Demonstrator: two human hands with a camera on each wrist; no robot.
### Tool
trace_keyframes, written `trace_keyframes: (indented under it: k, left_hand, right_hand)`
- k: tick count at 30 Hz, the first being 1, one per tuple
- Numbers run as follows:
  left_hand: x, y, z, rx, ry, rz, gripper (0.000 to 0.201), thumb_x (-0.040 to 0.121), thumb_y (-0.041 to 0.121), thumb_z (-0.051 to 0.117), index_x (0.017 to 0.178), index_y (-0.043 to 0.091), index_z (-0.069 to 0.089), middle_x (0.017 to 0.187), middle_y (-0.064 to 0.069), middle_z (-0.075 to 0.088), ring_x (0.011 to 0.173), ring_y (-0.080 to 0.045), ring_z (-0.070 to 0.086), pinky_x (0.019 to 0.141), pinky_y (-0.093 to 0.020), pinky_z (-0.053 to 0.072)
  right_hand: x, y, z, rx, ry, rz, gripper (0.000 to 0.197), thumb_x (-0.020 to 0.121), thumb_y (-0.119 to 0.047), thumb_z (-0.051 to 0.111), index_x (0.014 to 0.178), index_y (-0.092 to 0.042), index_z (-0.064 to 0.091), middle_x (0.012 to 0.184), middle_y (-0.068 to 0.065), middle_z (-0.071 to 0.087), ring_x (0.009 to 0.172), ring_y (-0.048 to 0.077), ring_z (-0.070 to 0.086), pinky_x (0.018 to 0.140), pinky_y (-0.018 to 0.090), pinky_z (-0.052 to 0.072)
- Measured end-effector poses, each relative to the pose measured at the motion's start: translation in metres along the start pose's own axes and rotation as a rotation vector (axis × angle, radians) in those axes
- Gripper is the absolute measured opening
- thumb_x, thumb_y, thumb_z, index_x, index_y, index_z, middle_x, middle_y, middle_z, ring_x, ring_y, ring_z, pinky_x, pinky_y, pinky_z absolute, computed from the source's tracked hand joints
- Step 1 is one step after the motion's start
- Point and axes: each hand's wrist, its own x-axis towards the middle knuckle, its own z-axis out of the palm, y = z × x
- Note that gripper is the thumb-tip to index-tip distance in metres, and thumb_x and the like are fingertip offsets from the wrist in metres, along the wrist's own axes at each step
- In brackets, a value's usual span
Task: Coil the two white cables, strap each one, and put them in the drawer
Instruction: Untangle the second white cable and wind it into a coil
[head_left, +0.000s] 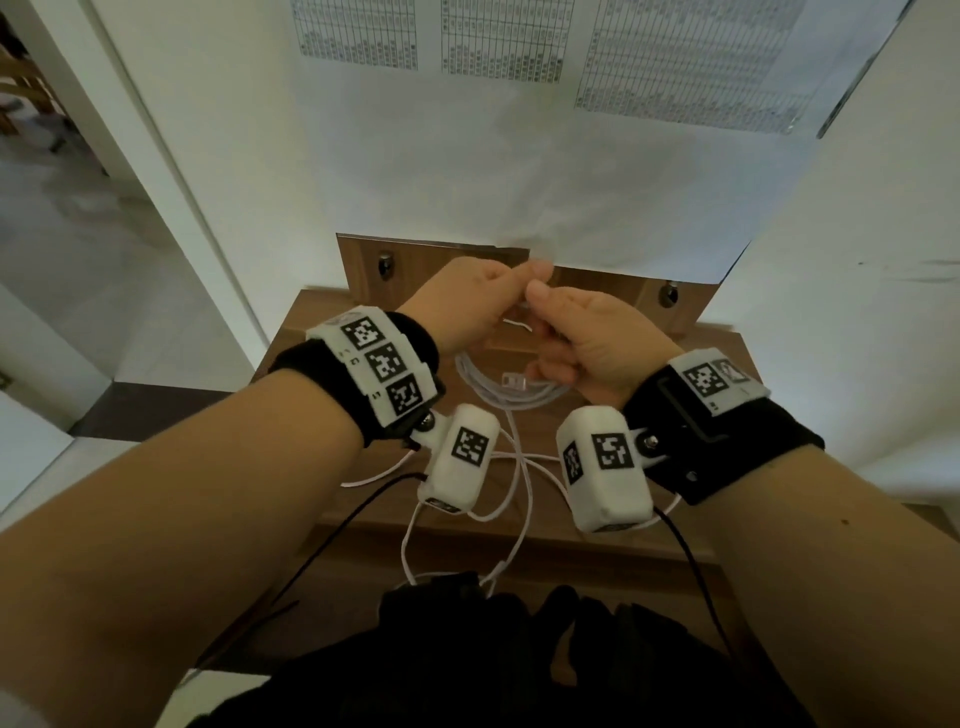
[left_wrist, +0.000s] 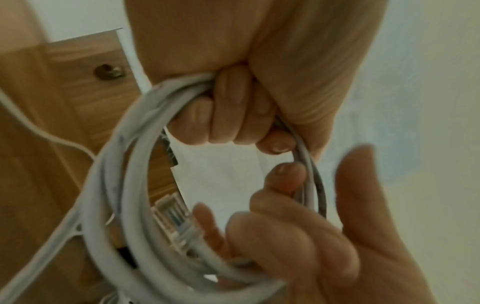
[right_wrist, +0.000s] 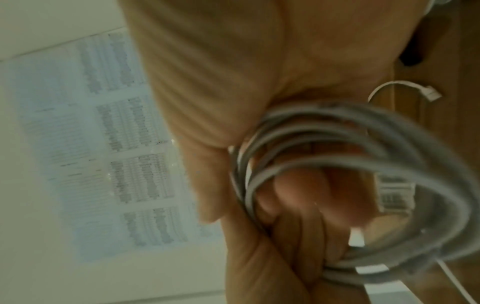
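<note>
A thick white network cable is wound into a coil of several loops, held in the air over the wooden cabinet top. My left hand grips the coil's far side, fingers curled round the loops. My right hand holds the near side, its fingers pinching the strands. A clear plug hangs inside the coil, also seen as the plug in the blurred right wrist view. The second, thinner white cable lies loose on the cabinet top beneath my wrists.
Paper sheets with printed tables hang on the white wall over a wooden backboard with screws. Black camera leads trail from both wrists. A doorway opens at the left. No drawer opening shows.
</note>
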Motion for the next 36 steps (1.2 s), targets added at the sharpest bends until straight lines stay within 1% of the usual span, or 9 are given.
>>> trace_keyframes:
  k: [6, 9, 11, 16, 24, 28, 31, 34, 36]
  left_hand:
    - [-0.003, -0.022, 0.013, -0.794, -0.002, -0.173, 0.046, 0.092, 0.053, 0.049, 0.067, 0.015, 0.052, 0.042, 0.004, 0.033, 0.039, -0.013, 0.036, 0.051, -0.028, 0.032]
    - [-0.003, -0.024, 0.018, -0.922, 0.021, -0.204, 0.049, 0.093, 0.055, 0.047, 0.063, 0.016, 0.049, 0.042, 0.005, 0.029, 0.038, -0.012, 0.029, 0.051, -0.027, 0.025]
    - [-0.001, -0.018, 0.011, -0.858, -0.011, -0.185, 0.049, 0.095, 0.053, 0.044, 0.062, 0.017, 0.044, 0.042, 0.006, 0.028, 0.037, -0.011, 0.025, 0.050, -0.028, 0.022]
    - [0.001, -0.006, -0.001, -0.071, -0.103, 0.042, 0.050, 0.097, 0.049, 0.041, 0.075, 0.007, 0.057, 0.042, 0.012, 0.040, 0.038, -0.005, 0.036, 0.046, -0.021, 0.033]
    - [-0.003, -0.018, 0.005, -0.622, -0.104, -0.103, 0.045, 0.092, 0.052, 0.045, 0.094, 0.009, 0.060, 0.075, -0.002, 0.062, 0.064, -0.013, 0.059, 0.067, -0.027, 0.049]
    - [-0.023, -0.025, 0.023, -0.346, -0.196, -0.127, 0.023, 0.096, 0.030, 0.053, 0.108, 0.012, 0.059, 0.082, 0.000, 0.065, 0.067, -0.004, 0.064, 0.063, -0.016, 0.050]
    - [-0.023, -0.025, 0.033, -0.520, -0.141, -0.179, 0.013, 0.098, 0.016, 0.048, 0.102, 0.007, 0.057, 0.081, -0.005, 0.062, 0.062, -0.011, 0.059, 0.057, -0.024, 0.048]
    - [-0.019, -0.021, 0.027, -0.619, -0.148, -0.224, 0.013, 0.097, 0.016, 0.048, 0.095, 0.005, 0.056, 0.077, -0.007, 0.060, 0.052, -0.015, 0.048, 0.050, -0.027, 0.037]
    - [-0.019, -0.019, 0.025, -0.368, -0.238, -0.183, 0.015, 0.097, 0.020, 0.049, 0.095, 0.008, 0.058, 0.071, -0.002, 0.060, 0.050, -0.012, 0.045, 0.050, -0.025, 0.036]
  right_hand:
    - [0.000, 0.001, 0.010, 0.330, 0.169, -0.067, 0.042, 0.102, -0.038, 0.041, 0.067, -0.017, 0.036, 0.045, -0.004, 0.024, 0.037, 0.012, 0.021, 0.044, 0.026, 0.037]
    - [0.001, 0.004, 0.012, 0.405, 0.181, -0.111, 0.043, 0.103, -0.038, 0.039, 0.066, -0.016, 0.036, 0.044, -0.004, 0.025, 0.035, 0.012, 0.022, 0.046, 0.026, 0.039]
    - [0.002, 0.005, 0.010, 0.346, 0.141, -0.096, 0.041, 0.103, -0.035, 0.040, 0.067, -0.014, 0.039, 0.043, -0.002, 0.029, 0.036, 0.014, 0.027, 0.051, 0.029, 0.046]
    - [-0.003, -0.003, -0.003, 0.081, -0.012, 0.089, 0.037, 0.100, -0.035, 0.046, 0.071, -0.012, 0.048, 0.043, -0.002, 0.031, 0.036, 0.014, 0.029, 0.057, 0.034, 0.047]
    - [0.001, -0.007, 0.000, 0.391, 0.136, -0.097, 0.039, 0.102, -0.035, 0.041, 0.069, -0.014, 0.042, 0.046, -0.002, 0.025, 0.035, 0.012, 0.021, 0.042, 0.024, 0.033]
    - [0.006, -0.010, -0.003, 0.652, 0.290, -0.160, 0.043, 0.102, -0.039, 0.041, 0.066, -0.015, 0.043, 0.044, -0.003, 0.022, 0.035, 0.013, 0.019, 0.043, 0.023, 0.035]
    - [0.007, -0.007, -0.004, 0.675, 0.330, -0.183, 0.044, 0.102, -0.039, 0.042, 0.065, -0.015, 0.044, 0.044, -0.002, 0.022, 0.036, 0.014, 0.018, 0.044, 0.024, 0.036]
    - [0.008, -0.005, -0.002, 0.644, 0.362, -0.205, 0.043, 0.102, -0.039, 0.042, 0.066, -0.015, 0.043, 0.044, -0.002, 0.022, 0.036, 0.014, 0.019, 0.045, 0.025, 0.038]
    - [0.008, -0.004, -0.001, 0.637, 0.420, -0.199, 0.042, 0.102, -0.037, 0.042, 0.067, -0.015, 0.041, 0.044, -0.001, 0.022, 0.036, 0.015, 0.019, 0.045, 0.025, 0.039]
